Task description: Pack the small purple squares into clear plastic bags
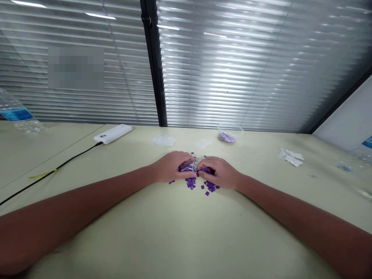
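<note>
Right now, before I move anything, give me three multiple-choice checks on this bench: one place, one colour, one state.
1. Where is the clear plastic tub?
A) beyond the hands, by the window blinds
B) beside the black cable
C) touching the white power bank
2. What colour are the loose squares?
A) red
B) purple
C) yellow
3. How do the left hand and right hand stand?
A) apart, both empty
B) both lifted high
C) together on a clear bag

1: A, it sits past the hands.
2: B, the squares show purple.
3: C, both hands press the bag between them.
</note>
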`<state>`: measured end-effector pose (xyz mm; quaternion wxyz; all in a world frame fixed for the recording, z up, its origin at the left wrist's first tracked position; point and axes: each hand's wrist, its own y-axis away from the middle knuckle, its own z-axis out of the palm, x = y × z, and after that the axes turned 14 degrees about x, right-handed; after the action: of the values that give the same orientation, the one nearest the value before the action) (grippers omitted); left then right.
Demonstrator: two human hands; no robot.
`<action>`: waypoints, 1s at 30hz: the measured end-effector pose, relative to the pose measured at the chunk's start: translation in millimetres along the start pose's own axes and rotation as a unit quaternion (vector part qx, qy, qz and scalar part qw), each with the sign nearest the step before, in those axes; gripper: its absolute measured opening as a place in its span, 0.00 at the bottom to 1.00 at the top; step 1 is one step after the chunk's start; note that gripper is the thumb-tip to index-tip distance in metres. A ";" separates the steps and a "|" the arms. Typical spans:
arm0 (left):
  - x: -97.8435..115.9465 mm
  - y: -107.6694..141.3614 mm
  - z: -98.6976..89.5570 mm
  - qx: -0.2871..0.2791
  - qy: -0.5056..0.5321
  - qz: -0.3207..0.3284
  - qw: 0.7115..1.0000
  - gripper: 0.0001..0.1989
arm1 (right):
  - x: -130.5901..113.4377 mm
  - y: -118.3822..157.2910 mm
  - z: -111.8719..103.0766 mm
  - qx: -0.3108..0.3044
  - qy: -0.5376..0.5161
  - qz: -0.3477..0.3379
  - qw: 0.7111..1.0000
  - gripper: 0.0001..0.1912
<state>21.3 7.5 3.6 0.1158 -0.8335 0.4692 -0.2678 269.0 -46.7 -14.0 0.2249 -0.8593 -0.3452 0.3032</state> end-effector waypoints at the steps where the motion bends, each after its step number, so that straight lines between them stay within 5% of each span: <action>1: -0.1 -0.1 0.2 0.000 0.000 0.001 1.000 0.26 | 0.1 0.2 -0.1 0.000 0.001 0.001 1.000 0.03; 30: -0.6 -0.8 1.1 0.000 0.006 0.003 1.000 0.26 | -0.4 0.3 -0.8 0.000 0.006 0.005 1.000 0.03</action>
<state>22.2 8.4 2.9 0.1144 -0.8303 0.4726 -0.2724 269.4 -47.3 -13.5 0.2252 -0.8627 -0.3399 0.2992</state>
